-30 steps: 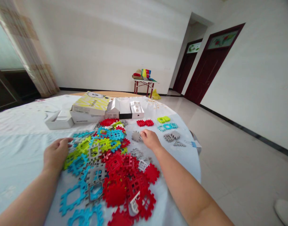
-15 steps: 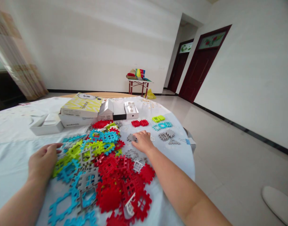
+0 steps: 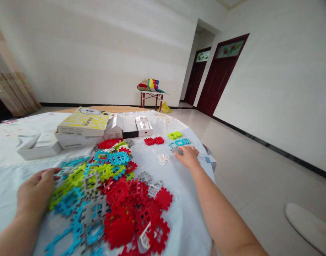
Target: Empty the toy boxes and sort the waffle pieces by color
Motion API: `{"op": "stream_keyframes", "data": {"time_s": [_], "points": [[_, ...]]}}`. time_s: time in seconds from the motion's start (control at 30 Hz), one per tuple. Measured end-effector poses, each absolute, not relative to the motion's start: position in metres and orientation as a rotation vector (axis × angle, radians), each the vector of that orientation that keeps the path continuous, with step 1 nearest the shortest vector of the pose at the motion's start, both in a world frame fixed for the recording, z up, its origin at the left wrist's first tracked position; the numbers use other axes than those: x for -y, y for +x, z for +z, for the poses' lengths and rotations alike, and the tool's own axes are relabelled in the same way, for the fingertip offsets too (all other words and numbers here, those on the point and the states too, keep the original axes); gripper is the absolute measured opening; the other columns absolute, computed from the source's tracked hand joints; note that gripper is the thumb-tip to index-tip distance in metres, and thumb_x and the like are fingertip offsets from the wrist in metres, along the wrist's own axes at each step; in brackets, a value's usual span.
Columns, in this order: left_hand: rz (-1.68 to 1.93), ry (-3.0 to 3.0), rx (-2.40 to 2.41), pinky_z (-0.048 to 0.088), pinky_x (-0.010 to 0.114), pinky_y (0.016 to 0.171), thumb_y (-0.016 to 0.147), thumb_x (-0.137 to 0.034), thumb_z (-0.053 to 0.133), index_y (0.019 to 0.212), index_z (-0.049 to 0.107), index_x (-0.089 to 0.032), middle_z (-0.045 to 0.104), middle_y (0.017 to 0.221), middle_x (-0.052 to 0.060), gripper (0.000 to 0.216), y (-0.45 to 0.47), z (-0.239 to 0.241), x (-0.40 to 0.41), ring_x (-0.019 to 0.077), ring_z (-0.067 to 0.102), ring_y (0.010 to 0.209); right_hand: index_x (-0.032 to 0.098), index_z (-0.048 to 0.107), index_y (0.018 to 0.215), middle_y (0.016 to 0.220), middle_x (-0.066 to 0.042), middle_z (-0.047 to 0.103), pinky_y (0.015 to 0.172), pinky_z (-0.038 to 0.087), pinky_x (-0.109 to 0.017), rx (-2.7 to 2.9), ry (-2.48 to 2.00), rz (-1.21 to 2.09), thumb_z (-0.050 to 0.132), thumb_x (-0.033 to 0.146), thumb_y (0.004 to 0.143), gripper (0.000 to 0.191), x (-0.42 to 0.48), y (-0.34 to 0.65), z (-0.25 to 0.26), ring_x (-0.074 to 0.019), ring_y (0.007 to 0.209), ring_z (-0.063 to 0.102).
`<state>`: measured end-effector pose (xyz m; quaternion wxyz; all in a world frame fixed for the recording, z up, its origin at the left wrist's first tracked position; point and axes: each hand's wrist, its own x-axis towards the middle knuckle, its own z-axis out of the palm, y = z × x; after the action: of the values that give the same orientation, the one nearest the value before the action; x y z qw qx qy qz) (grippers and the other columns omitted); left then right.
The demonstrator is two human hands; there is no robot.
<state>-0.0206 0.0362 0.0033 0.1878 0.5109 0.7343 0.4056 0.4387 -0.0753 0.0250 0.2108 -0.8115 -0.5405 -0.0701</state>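
well, right hand [image 3: 189,156]: over the right side of the table, palm down, fingertips on a gray piece [image 3: 176,151] — whether they pinch it or only rest on it, i cannot tell.
gray piece: flat and toothed, partly hidden by the fingers, just on the near side of the blue pieces [image 3: 179,143].
left hand [image 3: 36,192]: at the left edge of the heap [image 3: 120,227], fingers bent over the pieces there; i cannot tell if it grips one.
heap: toothed plastic pieces piled loosely between the two arms, red mostly at the near right, blue and gray at the near left, green farther left.
sorted pieces: a green group [image 3: 175,135] beyond the blue ones, and red pieces [image 3: 154,141] farther left, near the boxes.
white pieces [image 3: 164,159]: small, lattice-like, lying together to the left of the right hand, apart from the heap.
boxes: a yellow box [image 3: 84,121] lies on a white one, with an open white box [image 3: 40,151] to its left and others to its right.
table edge: a blue clip [image 3: 205,159] sits on the cloth [image 3: 188,202] — just right of the right hand.
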Motion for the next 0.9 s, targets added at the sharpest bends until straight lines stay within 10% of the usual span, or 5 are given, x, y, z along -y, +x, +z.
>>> {"op": "stream_keyframes", "data": {"time_s": [0.47, 0.9], "points": [[1.153, 1.468, -2.056, 0.04, 0.025, 0.053, 0.073, -0.04, 0.039, 0.101, 0.067, -0.017, 0.066, 0.073, 0.005, 0.046, -0.027, -0.006, -0.045, 0.0201, 0.059, 0.072, 0.02, 0.063, 0.104, 0.109, -0.007, 0.062, 0.094, 0.03, -0.038, 1.585, -1.916, -0.294, 0.058, 0.028, 0.077, 0.029, 0.082, 0.427, 0.011, -0.0234, 0.108, 0.045], [1.23, 1.456, -2.001, 0.041, 0.025, 0.054, 0.073, -0.037, 0.041, 0.101, 0.068, -0.013, 0.065, 0.069, 0.006, 0.045, -0.026, -0.006, -0.042, 0.0187, 0.058, 0.069, 0.019, 0.069, 0.092, 0.077, 0.0, 0.062, 0.061, 0.042, -0.021, 2.171, -1.427, 0.746, 0.071, 0.039, 0.067, 0.033, 0.091, 0.362, 0.021, -0.0111, 0.068, 0.055]]}}
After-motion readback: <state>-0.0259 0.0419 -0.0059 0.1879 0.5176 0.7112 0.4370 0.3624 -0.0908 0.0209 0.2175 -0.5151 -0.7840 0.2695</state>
